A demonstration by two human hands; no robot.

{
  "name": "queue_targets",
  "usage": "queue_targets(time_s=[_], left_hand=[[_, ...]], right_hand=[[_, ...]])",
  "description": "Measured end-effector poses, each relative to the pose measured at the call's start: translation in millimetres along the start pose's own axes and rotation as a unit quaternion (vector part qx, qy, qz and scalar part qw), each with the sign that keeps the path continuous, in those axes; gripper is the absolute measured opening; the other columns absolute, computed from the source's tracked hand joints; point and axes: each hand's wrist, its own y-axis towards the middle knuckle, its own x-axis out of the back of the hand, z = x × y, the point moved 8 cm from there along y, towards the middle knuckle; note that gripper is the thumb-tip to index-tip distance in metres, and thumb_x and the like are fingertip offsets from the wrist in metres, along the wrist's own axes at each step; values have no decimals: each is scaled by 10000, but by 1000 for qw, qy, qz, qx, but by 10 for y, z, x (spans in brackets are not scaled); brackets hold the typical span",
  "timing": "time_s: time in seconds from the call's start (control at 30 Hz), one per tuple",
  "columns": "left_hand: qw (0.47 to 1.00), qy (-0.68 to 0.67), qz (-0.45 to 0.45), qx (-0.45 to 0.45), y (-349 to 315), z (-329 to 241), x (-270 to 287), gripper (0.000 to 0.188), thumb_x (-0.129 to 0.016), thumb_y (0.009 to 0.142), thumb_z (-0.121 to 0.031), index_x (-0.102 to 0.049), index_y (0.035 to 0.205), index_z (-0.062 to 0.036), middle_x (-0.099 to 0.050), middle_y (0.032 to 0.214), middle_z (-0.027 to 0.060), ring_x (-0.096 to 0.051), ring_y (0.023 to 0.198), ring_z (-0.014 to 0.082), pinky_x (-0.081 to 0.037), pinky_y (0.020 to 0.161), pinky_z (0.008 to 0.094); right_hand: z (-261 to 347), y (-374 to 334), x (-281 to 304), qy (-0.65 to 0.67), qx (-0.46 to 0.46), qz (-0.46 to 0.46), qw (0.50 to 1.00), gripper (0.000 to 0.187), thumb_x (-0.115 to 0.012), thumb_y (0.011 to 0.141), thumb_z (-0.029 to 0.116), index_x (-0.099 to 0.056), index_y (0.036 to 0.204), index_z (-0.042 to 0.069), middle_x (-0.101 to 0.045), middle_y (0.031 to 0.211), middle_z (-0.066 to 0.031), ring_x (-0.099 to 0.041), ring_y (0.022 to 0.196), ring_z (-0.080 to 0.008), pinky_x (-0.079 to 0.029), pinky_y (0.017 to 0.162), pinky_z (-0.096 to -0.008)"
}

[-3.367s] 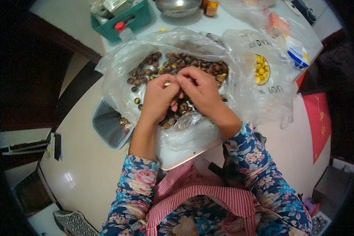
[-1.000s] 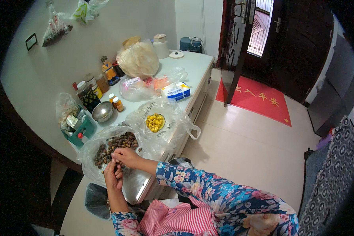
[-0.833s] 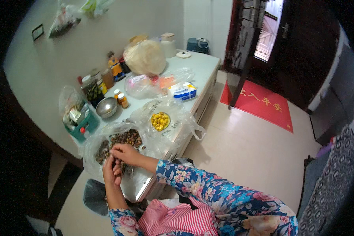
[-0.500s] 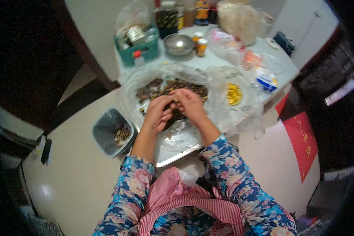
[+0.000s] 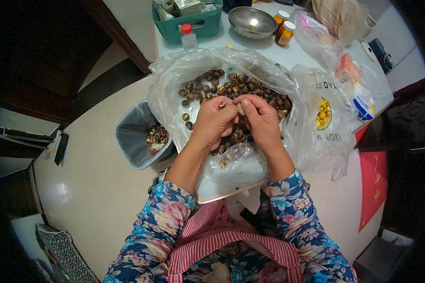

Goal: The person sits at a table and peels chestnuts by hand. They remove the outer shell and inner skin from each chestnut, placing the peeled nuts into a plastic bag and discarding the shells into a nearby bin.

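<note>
Left hand (image 5: 214, 123) and right hand (image 5: 261, 121) pinch one small brown chestnut (image 5: 240, 109) over the clear plastic bag (image 5: 174, 85) of chestnuts; peel close above it.

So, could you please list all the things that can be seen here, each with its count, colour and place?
chestnuts: many, dark brown, in the open clear bag on the table
clear plastic bag: one, spread under the chestnuts
peeled kernels: a small heap, yellow, in a second bag at right
waste bin: one, grey liner, on the floor at left, shells inside
metal bowl: one, silver, far edge of the table
teal basket: one, beside the bowl
small jars: two, orange with white lids, right of the bowl
left hand: holds a chestnut piece
right hand: touches the same piece
</note>
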Motion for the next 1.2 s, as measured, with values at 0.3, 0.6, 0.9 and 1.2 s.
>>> queue_targets(time_s=[0.3, 0.6, 0.9, 1.2], left_hand=[[997, -77, -13, 0, 78, 127, 10, 38, -519, 782, -55, -485, 766, -59, -507, 612, 38, -344, 399, 33, -235, 320, 175], [993, -111, 28, 26, 113, 127, -84, 19, -504, 799, -53, -494, 814, -47, -509, 643, 33, -328, 399, 30, -244, 328, 158], [991, -113, 51, 41, -15, 15, -80, 128, -543, 868, -154, -502, 878, -33, -526, 667, 20, -336, 407, 21, -242, 347, 143], [995, -101, 6, -7, 46, -8, 55, 80, -516, 863, -134, -499, 859, -56, -513, 667, 26, -323, 406, 25, -241, 333, 150]], right_hand=[[125, 35, 6, -96, 93, -22, 991, 172, -526, 884, 131, -607, 935, -11, -629, 861, -84, -577, 778, -134, -452, 705, -251], [-85, 74, 8, 160, -98, 26, 982, 227, -458, 936, 241, -585, 939, 53, -535, 651, 4, -439, 495, -45, -330, 430, -172], [-156, 67, -113, 242, -130, 28, 961, 232, -448, 942, 255, -565, 960, 56, -551, 645, -12, -453, 492, -58, -337, 422, -175], [-142, 72, -64, 274, -118, 31, 954, 173, -541, 898, 187, -555, 996, 45, -580, 728, -31, -543, 561, -90, -431, 474, -182]])
